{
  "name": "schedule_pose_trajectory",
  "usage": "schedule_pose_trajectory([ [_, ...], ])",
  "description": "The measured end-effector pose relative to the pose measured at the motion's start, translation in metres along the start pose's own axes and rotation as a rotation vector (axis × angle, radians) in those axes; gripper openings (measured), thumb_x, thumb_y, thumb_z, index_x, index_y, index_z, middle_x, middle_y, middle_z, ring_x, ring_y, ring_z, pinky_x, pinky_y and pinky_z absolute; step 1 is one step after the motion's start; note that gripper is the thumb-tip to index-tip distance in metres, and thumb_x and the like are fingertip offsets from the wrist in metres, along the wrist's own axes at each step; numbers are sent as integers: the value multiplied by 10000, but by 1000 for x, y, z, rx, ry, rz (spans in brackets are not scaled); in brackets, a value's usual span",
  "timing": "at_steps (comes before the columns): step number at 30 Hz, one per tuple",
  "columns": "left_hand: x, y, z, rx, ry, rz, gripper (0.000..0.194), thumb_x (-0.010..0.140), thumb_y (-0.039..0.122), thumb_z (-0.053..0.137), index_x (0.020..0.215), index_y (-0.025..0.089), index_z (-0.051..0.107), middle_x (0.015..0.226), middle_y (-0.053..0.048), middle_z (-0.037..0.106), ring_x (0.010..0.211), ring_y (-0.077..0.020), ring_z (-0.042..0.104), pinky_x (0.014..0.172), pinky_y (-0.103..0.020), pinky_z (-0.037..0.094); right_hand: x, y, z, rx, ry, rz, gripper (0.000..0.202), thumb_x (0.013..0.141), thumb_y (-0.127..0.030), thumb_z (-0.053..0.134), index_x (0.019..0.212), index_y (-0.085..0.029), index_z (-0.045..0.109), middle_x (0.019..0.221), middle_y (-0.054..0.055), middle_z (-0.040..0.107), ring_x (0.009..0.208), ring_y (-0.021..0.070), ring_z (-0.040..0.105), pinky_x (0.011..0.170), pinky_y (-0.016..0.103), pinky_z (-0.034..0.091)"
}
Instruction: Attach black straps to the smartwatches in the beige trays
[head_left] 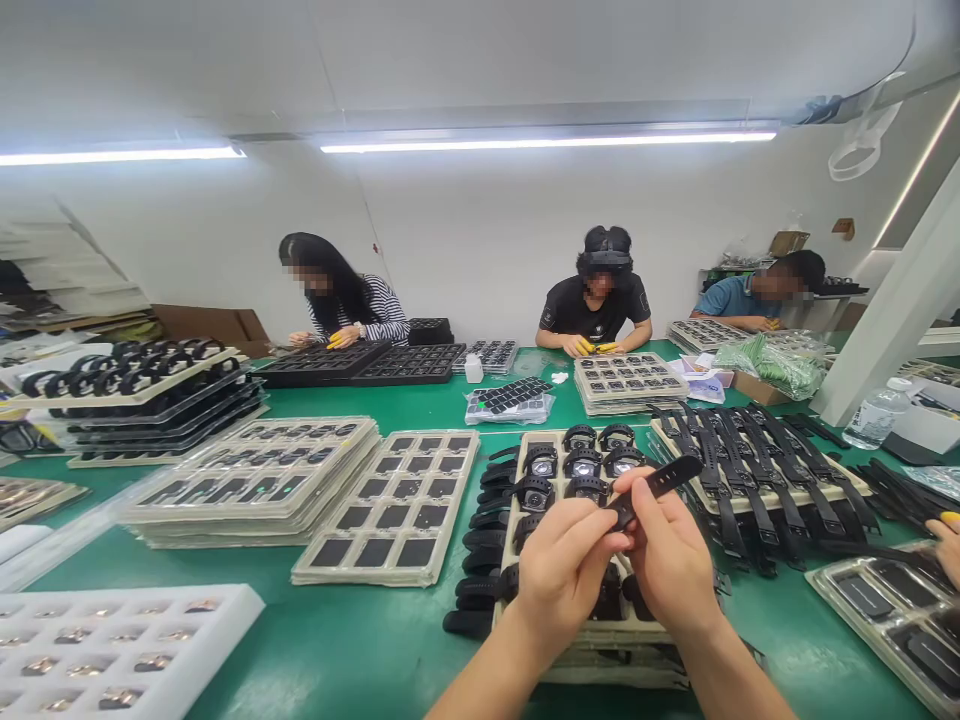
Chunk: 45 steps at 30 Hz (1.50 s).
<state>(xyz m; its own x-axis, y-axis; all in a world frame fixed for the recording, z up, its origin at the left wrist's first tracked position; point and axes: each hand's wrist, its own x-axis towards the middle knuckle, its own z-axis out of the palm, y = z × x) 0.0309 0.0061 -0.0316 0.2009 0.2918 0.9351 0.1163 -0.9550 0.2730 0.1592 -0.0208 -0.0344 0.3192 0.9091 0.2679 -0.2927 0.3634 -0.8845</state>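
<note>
Both my hands are raised over a cream tray [534,437] of black smartwatches, holding one black watch with its strap [673,476] between them. My left hand [566,565] pinches the watch end at the left, and its body is mostly covered by fingers. My right hand [670,550] grips the strap close beside it, with the free strap end sticking out to the upper right. Black straps [480,540] hang over the tray's left side. To the right, another tray [675,450] carries watches with long straps laid flat.
Left of my hands are a tray of dark squares [448,520], stacked trays [247,520] and a white foam tray [225,610]. A bottle [877,412] stands at the right, near a tray [840,590] and another person's hand [946,545]. Three people work across the green table [315,660].
</note>
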Motion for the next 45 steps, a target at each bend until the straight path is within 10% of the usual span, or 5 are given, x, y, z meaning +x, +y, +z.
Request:
schedule_pose_trajectory([
  [20, 10, -3, -12, -65, -153, -150, 67, 942, 220, 679, 937, 186, 736, 822, -60, 700, 730, -153, 622, 670, -248, 520, 0, -3, -11, -476, -92, -252, 400, 1061, -492, 455, 1340, -230, 574, 800, 29, 603, 614, 188, 541, 559, 303, 473],
  [24, 8, 1, -9, -305, -43, -519, 67, 903, 251, 730, 924, 213, 678, 812, -13, 686, 752, -139, 631, 699, -232, 508, -1, -5, -10, -456, -149, -376, 316, 1085, -393, 423, 1325, -255, 576, 855, 32, 593, 723, 193, 580, 662, 314, 527],
  [28, 7, 1, -3, -668, 150, -894, 480, 792, 441, 842, 1131, 241, 568, 899, 7, 665, 799, -130, 635, 735, -217, 514, 2, -16, -7, -647, -365, -491, 301, 1048, -323, 502, 1266, -284, 707, 1017, 75, 589, 952, 228, 604, 837, 361, 544],
  [39, 18, -5, -13, -873, 258, -970, 618, 757, 573, 834, 1202, 265, 537, 717, 65, 597, 607, -86, 545, 627, -193, 448, -4, -26, -1, -722, -422, -356, 421, 948, -251, 625, 1364, -315, 612, 1042, 40, 677, 858, 209, 610, 830, 340, 553],
  [45, 8, -1, -3, -797, 96, -990, 636, 829, 587, 763, 1299, 279, 468, 811, 36, 640, 705, -114, 594, 683, -216, 470, -2, -34, -5, -703, -462, -244, 396, 952, -277, 614, 1346, -276, 590, 1038, 34, 694, 849, 204, 625, 796, 319, 541],
])
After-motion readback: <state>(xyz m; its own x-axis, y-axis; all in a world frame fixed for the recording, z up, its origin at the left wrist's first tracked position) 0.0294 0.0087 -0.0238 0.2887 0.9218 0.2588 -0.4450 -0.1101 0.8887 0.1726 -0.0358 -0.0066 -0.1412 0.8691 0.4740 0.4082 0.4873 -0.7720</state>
